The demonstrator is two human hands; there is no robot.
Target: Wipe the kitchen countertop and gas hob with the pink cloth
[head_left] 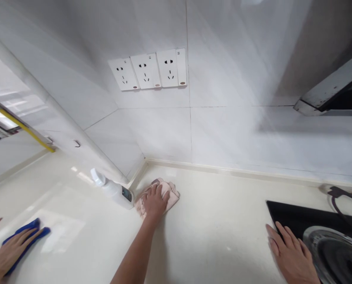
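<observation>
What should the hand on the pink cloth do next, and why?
Maybe slide the pink cloth right along the counter: the left hand lies on it, the white spray bottle stands close on its left, and the counter stretches rightward to the black panel.

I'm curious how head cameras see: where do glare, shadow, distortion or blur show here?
Head view: bright glare lies on the pale counter beside the blue cloth; head view: a soft shadow lies beside the left forearm; head view: the row of wall sockets looks slanted, and the label on the spray bottle is too soft to read.
</observation>
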